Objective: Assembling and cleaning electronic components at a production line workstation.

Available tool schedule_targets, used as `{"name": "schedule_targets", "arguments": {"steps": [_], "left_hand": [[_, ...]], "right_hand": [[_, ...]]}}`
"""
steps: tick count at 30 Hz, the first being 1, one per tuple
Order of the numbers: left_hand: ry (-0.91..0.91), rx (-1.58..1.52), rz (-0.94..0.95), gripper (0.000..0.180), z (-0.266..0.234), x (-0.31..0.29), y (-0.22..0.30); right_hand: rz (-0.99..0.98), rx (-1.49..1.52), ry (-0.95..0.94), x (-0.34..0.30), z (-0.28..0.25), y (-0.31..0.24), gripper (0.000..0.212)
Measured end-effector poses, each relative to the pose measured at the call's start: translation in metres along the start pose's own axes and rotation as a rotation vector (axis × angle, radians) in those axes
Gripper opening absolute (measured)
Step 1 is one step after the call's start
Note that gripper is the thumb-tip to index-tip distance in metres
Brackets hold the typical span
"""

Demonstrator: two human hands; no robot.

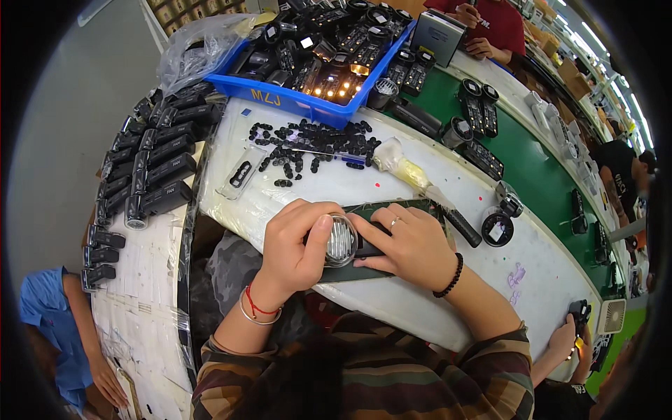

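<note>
In front of the blue bin point(308, 104), left hand point(294, 241) grips lens point(341, 241), right hand point(411, 245) black body point(368, 248), prob mid-fitting, likely steady pressure next.

Grey floor point(77, 133) left. White bench point(462, 175), green strip point(540, 178) along far side. Second table point(140, 294) left. Tube lights point(595, 36) lit, upper right.

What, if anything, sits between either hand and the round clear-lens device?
Nothing visible. The left hand touches the clear-lens device directly at its round head; the right hand is directly on its dark body. The loose black parts lie beyond both hands, not between. Undersides are hidden.
</note>
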State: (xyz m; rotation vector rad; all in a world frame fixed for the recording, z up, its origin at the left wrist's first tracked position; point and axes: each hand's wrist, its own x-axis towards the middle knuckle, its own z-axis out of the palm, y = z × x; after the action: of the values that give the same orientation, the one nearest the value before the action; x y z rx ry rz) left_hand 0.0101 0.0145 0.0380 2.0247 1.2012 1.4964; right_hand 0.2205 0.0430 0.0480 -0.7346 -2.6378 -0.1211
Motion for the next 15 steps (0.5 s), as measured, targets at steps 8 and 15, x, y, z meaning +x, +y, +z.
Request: {"name": "schedule_targets", "arguments": {"steps": [8, 15], "left_hand": [[-0.009, -0.056, -0.059, 0.02, 0.003, -0.008, -0.013], [-0.055, -0.257, -0.257, 0.025, 0.002, -0.003, -0.023]], "right_hand": [[-0.015, 0.044, -0.079, -0.002, 0.011, 0.001, 0.064], [0.088, 0.133, -0.09, 0.005, 0.012, -0.006, 0.066]]}}
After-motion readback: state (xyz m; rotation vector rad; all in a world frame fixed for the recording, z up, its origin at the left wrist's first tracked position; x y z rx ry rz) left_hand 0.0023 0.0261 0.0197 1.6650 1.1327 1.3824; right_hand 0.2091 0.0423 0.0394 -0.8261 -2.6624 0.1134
